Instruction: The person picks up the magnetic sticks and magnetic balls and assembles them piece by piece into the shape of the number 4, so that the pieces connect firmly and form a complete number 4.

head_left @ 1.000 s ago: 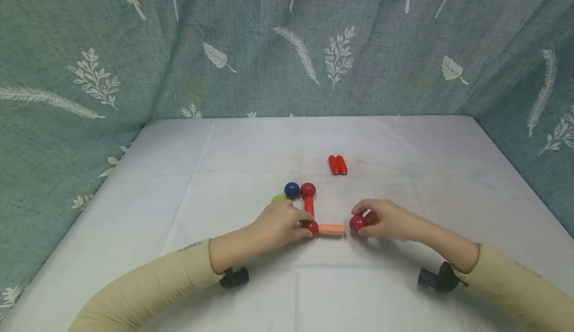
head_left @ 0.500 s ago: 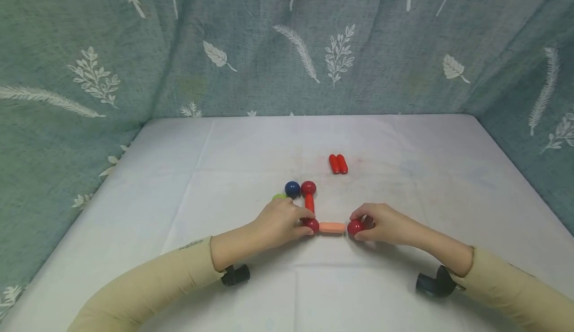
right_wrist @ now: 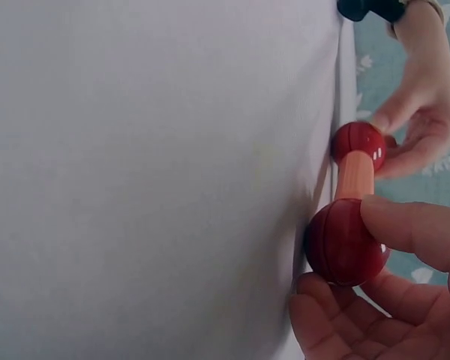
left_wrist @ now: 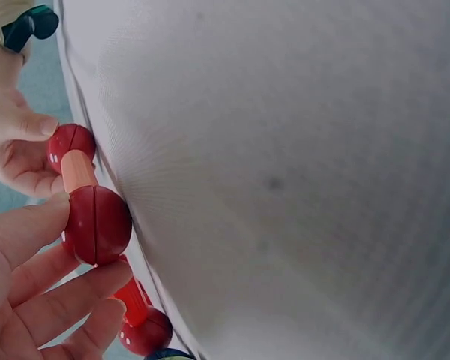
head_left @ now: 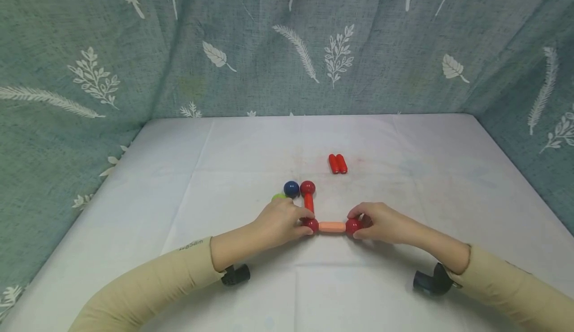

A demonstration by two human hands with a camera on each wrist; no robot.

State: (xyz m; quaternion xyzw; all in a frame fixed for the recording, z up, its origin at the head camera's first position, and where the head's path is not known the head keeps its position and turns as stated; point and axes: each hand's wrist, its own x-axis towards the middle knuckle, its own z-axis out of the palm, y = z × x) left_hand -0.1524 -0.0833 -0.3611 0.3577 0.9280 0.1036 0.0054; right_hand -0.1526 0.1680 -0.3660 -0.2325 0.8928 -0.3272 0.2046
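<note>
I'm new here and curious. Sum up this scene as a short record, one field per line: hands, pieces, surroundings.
Left hand grip: pinches the corner red ball
Right hand grip: pinches the end red ball
Between them: orange bar, touching both balls
Far branch: red bar, running to the far red ball
Beside that ball: blue ball
Partly hidden: green piece
Farther back: two loose red bars, side by side
Surface: white cloth
Backdrop: leaf-patterned curtain

Tan long sleeves (head_left: 152,284), lightly creased
Near the left cuff (head_left: 205,259): dark lettering (head_left: 191,245), a black cylindrical wrist camera (head_left: 237,275)
</note>
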